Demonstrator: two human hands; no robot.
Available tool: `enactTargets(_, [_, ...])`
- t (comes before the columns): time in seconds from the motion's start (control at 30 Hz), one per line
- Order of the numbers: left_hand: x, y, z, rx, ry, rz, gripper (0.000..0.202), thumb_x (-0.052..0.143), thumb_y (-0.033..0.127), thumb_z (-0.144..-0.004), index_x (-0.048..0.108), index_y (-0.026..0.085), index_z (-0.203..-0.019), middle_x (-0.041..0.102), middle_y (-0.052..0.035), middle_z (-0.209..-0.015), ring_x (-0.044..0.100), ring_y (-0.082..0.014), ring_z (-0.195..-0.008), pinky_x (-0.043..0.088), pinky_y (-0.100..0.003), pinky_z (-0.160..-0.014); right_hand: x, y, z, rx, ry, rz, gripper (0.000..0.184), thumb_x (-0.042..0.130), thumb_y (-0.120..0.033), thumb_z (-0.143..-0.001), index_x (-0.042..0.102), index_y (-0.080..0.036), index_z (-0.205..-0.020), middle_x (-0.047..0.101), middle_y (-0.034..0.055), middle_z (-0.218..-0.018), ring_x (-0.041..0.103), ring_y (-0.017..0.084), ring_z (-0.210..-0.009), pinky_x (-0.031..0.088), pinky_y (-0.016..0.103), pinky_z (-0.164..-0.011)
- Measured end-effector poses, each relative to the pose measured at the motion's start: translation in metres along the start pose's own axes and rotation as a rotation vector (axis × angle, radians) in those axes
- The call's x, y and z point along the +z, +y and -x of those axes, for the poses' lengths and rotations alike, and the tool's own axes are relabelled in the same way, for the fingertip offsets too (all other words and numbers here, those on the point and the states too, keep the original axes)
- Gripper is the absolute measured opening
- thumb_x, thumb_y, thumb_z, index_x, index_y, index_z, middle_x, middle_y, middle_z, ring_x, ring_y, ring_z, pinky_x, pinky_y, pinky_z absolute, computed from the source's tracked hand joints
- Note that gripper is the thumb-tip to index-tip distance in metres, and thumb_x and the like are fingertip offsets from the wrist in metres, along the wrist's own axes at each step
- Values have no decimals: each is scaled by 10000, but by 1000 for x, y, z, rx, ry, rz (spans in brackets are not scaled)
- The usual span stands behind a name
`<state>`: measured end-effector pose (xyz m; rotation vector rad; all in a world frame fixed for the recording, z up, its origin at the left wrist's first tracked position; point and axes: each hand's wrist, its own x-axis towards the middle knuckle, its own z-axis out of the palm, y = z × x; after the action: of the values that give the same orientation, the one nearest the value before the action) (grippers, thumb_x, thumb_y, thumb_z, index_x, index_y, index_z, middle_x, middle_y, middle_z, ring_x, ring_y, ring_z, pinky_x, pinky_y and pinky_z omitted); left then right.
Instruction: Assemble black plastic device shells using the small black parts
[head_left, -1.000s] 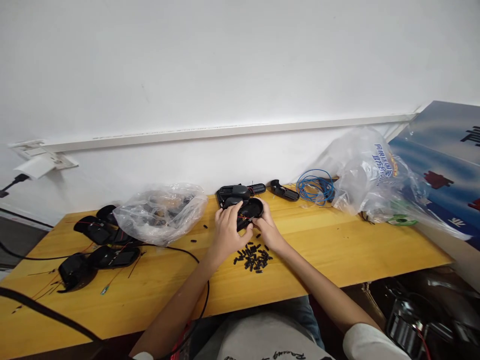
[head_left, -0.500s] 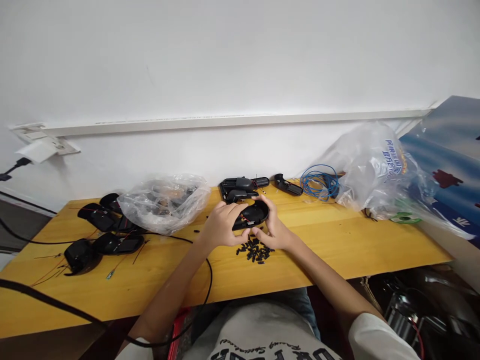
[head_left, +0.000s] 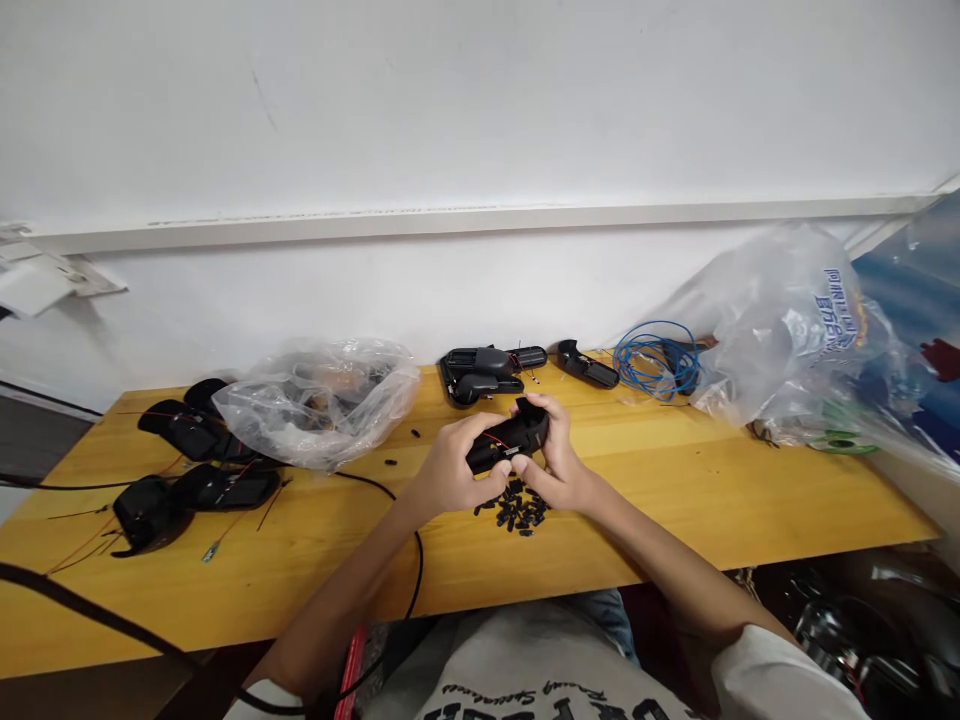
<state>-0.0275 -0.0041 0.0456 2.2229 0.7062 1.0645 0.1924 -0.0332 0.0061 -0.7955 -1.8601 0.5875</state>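
Far left of table: black plastic housings (head_left: 196, 432) lie in a loose group on the yellow wooden table (head_left: 675, 500), with thin red wires trailing from them; a thick black cable (head_left: 90, 620) crosses the near left corner.

Left of centre: a crumpled clear plastic bag (head_left: 319, 400) sits on the table, with dark parts showing dimly inside it.

Left hand: the left hand (head_left: 448, 470) is curled around the left end of a black plastic housing (head_left: 508, 442), thumb on top and fingers underneath, closed on it.

Held part: the black plastic housing is lifted just above the table, between both hands, at the middle of the scene; a thin red wire shows on its upper side.

Right hand: the right hand (head_left: 559, 462) grips the right end of the same housing, fingers bent over its top edge and pressed against it.

Below the hands: a small heap of short black tube pieces (head_left: 517, 508) lies on the table, just under the held part; a few stray pieces lie to the left.

Behind the hands: more black housings (head_left: 484, 368) rest by the white wall, and a single one (head_left: 589, 365) lies to their right.

Right of centre: a coil of blue wire (head_left: 656, 360) lies near the wall.

Far right: a large clear plastic bag (head_left: 795, 340) with blue print stands slumped against the wall, touching the blue coil.
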Motion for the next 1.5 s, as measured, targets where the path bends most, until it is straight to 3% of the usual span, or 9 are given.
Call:
enactTargets(0.17, [5, -14, -3, -152, -28, 59, 396, 688, 333, -901, 718, 164, -1258, 829, -91, -1089, 787, -260, -912, 615, -364, -833, 0, 17, -3, 84, -77, -10, 723, 505, -510, -1144, 90, -312, -1702, 432, 177, -1512, 536, 368, -1415, 477, 625, -1228])
enactTargets(0.33, [-1, -11, -7, -303, -114, 80, 372, 662, 351, -917, 743, 163, -1228, 829, -95, -1122, 787, -295, -1013, 588, -379, -894, -9, 20, -4, 170, -160, -104, 825, 458, -628, -1139, 41, -261, -1749, 439, 201, -1553, 497, 389, -1475, 407, 667, -1269])
enactTargets(0.53, [-1, -6, -7, -286, -138, 55, 381, 679, 333, -902, 745, 150, -1229, 831, -113, -1140, 783, -296, -994, 593, -399, -908, -6, 14, 1, 216, -73, -129, 849, 470, -673, -1123, 105, -263, -1771, 444, 200, -1580, 500, 391, -1469, 408, 650, -1267])
enactTargets(0.73, [8, -5, -5, -307, -89, 46, 379, 687, 340, -888, 757, 155, -1211, 838, -131, -1168, 799, -316, -1031, 606, -422, -936, 4, 12, 3, 214, 10, -104, 803, 516, -660, -1117, 165, -251, -1712, 478, 182, -1460, 554, 360, -1361, 482, 618, -1198])
enactTargets(0.9, [7, 15, -11, -292, -24, 60, 383, 698, 282, -858, 767, 166, -1216, 846, -99, -1097, 803, -289, -960, 615, -383, -871, 4, -3, 0, 162, 82, -138, 707, 524, -598, -1123, 197, -289, -1669, 446, 156, -1440, 544, 336, -1333, 500, 584, -1180])
enactTargets(1.07, [-8, 55, -19, -213, 36, 73, 423, 696, 243, -829, 748, 165, -1241, 848, -72, -1074, 808, -244, -882, 643, -342, -829, -9, -38, -13, 66, 82, -181, 630, 584, -436, -1094, 265, -349, -1630, 448, 124, -1396, 548, 325, -1290, 536, 556, -1129])
enactTargets(1.23, [-16, 81, -25, -87, 129, 58, 511, 715, 240, -795, 711, 193, -1303, 840, -75, -1144, 820, -256, -946, 665, -344, -855, -23, -62, -27, -44, 134, -155, 693, 660, -396, -1010, 307, -367, -1605, 456, 123, -1422, 544, 376, -1346, 521, 631, -1165])
enactTargets(1.37, [-7, 46, -28, -102, 122, 1, 460, 711, 279, -869, 711, 188, -1320, 830, -117, -1236, 822, -296, -1058, 667, -403, -955, -24, -28, -39, 8, 62, -115, 663, 601, -462, -1077, 299, -335, -1652, 442, 141, -1522, 525, 373, -1421, 440, 640, -1260])
enactTargets(1.5, [4, -5, -19, -198, 142, -147, 486, 706, 296, -904, 687, 176, -1374, 798, -168, -1307, 792, -351, -1163, 650, -491, -1029, -11, 19, -39, 200, -80, -233, 915, 598, -622, -1091, 65, -303, -1762, 270, 167, -1767, 296, 366, -1675, 246, 619, -1391])
